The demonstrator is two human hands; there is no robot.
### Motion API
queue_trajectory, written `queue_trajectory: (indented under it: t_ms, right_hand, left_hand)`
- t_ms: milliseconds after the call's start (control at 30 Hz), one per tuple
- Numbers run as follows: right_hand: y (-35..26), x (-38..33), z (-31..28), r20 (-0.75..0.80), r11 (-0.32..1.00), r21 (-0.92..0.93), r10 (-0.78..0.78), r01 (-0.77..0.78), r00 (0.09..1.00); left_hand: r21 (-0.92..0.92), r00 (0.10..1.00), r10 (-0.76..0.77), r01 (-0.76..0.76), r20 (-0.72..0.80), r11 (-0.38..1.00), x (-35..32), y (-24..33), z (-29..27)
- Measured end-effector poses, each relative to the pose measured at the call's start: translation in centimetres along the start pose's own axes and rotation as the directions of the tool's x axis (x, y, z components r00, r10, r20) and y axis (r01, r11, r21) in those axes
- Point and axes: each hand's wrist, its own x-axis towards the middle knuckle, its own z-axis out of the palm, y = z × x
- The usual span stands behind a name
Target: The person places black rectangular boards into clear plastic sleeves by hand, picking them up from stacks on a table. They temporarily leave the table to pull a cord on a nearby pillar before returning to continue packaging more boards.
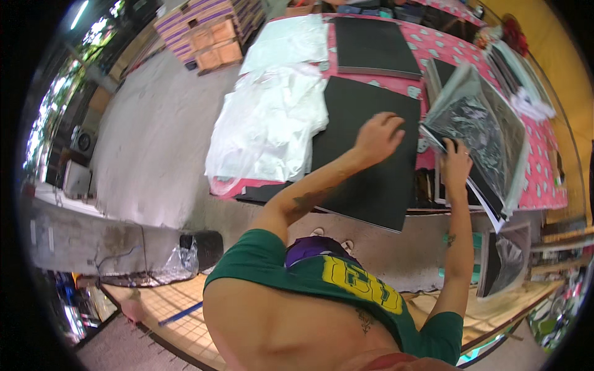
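A large flat black board [365,179] lies on the table in front of me. My left hand [380,137] hovers over or rests on its upper right part, fingers apart and slightly bent, holding nothing. To the right, black sheets in a clear plastic bag [476,123] lie tilted, with a white edge along their lower left side. My right hand [456,162] grips that edge, its thumb and fingers closed around it. What lies inside the bag is partly hidden by glare and creases.
White plastic bags [266,123] are piled on the left of the pink patterned tablecloth [538,179]. Another stack of black boards [374,46] sits at the far side. Stacked boxes [213,40] stand on the floor at the far left. Wrapped boards [510,253] lean below the table at right.
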Motion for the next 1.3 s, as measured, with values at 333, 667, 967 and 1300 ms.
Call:
queue_trajectory:
  t_ms: [333,667,967,1300]
  right_hand:
    - [-6.1,1.0,-0.5,-0.196,0.99,0.116,0.098,-0.076,0.976]
    - [-35.7,-4.9,7.6,-0.241,0.362,0.759,-0.617,0.542,0.749]
    - [-33.4,1.0,-6.7,0.435,-0.302,0.788,-0.344,-0.537,0.832]
    - [-26.0,0.4,-6.4,0.114,0.235,0.971,-0.335,-0.034,0.935]
  left_hand:
    - [0.634,0.377,-0.779,0.772,-0.5,-0.033,-18.8,-21.5,-30.8]
    - [-0.432,0.723,-0.686,0.646,0.084,0.629,-7.7,-8.3,-30.7]
    - [0.119,0.988,-0.14,0.132,0.067,0.984,-8.7,-4.4,-28.0]
    - [-0.517,0.57,-0.613,0.806,0.547,0.288,-7.0,-11.6,-30.3]
